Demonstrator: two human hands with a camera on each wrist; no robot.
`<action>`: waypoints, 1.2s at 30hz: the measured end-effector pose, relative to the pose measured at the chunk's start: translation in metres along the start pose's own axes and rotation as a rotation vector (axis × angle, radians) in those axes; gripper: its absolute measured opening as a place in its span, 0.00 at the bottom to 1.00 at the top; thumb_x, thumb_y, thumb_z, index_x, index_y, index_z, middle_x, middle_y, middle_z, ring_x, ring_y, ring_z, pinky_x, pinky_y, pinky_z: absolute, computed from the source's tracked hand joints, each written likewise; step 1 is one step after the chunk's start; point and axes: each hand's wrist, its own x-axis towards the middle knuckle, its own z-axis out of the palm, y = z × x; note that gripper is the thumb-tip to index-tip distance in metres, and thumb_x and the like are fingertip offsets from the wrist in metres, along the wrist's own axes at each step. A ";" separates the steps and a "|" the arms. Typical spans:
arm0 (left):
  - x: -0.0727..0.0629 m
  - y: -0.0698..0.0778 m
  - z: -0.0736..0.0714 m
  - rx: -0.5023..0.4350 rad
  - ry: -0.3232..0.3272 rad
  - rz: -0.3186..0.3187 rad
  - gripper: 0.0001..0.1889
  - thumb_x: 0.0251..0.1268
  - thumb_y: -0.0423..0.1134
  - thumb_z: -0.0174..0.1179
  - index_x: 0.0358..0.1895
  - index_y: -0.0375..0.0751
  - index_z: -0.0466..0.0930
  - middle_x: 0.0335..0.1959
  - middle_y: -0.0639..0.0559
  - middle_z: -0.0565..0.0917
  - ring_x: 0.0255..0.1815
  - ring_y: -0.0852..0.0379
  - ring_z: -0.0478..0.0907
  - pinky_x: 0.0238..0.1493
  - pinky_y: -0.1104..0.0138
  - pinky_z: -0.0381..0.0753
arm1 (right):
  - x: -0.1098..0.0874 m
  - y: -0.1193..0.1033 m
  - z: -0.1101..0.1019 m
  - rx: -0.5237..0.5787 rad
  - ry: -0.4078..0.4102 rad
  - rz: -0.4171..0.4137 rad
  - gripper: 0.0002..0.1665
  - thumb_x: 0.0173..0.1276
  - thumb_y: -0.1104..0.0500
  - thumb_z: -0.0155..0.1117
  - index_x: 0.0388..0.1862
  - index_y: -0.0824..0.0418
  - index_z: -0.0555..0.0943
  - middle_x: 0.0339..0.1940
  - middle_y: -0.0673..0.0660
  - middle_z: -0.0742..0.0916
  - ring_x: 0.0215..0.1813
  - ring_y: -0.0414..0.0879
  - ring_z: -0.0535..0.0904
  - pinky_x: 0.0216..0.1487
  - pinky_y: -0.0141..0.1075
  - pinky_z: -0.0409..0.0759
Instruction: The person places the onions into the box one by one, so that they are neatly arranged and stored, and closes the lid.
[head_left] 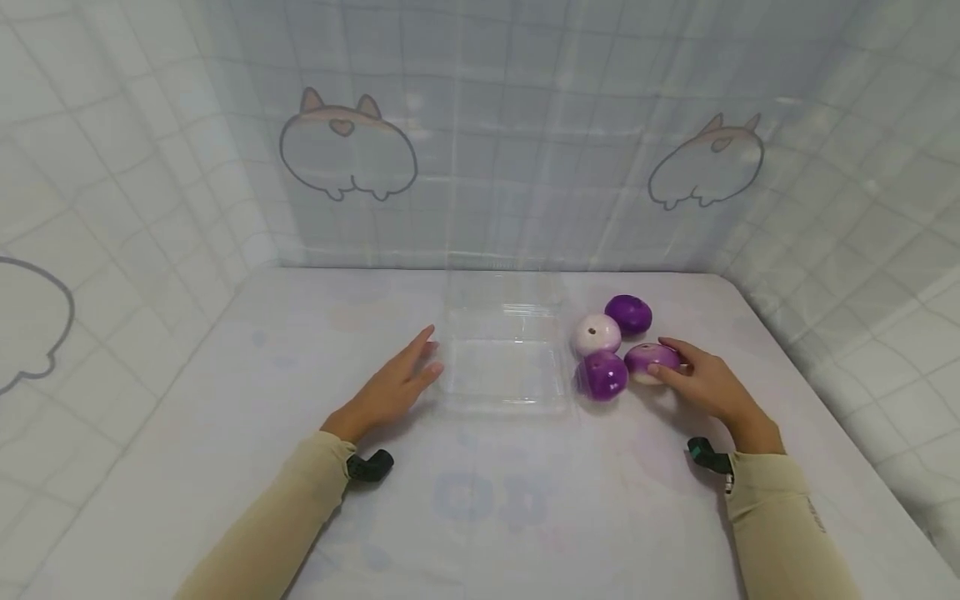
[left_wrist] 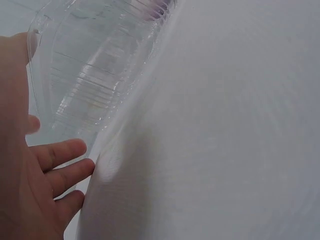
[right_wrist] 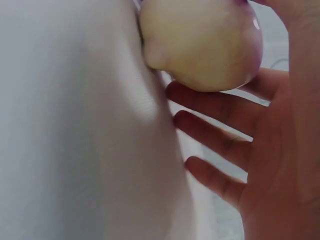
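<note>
grid-patterned walls (head_left: pixel 517 125) | cartoon animal outlines (head_left: pixel 348 158) | faintly printed pale tabletop (head_left: pixel 585 550)

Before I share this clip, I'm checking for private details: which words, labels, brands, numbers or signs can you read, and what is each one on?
No text can be read in any view.
Right sleeve: a small mark, too small and blurred to read.
Tabletop: faint bluish shapes, too blurred to tell whether they are lettering.
</note>
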 end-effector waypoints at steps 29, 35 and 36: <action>-0.005 -0.001 0.005 -0.094 -0.026 0.016 0.37 0.76 0.60 0.51 0.82 0.59 0.47 0.77 0.49 0.63 0.78 0.51 0.54 0.76 0.48 0.51 | 0.003 0.004 0.014 0.636 0.248 0.077 0.44 0.78 0.39 0.53 0.77 0.69 0.60 0.61 0.63 0.75 0.43 0.35 0.80 0.46 0.26 0.80; -0.002 0.000 0.006 -0.078 -0.024 0.054 0.36 0.77 0.58 0.51 0.82 0.60 0.48 0.77 0.49 0.62 0.78 0.52 0.55 0.76 0.49 0.51 | 0.005 0.000 0.021 0.757 0.251 0.074 0.45 0.78 0.45 0.57 0.80 0.67 0.53 0.68 0.67 0.69 0.47 0.34 0.78 0.47 0.26 0.81; -0.002 -0.001 0.006 -0.074 -0.024 0.055 0.36 0.77 0.59 0.50 0.82 0.61 0.48 0.78 0.50 0.61 0.78 0.52 0.55 0.76 0.49 0.51 | 0.006 -0.001 0.022 0.763 0.248 0.073 0.45 0.78 0.46 0.57 0.81 0.67 0.52 0.70 0.69 0.67 0.48 0.34 0.77 0.47 0.26 0.80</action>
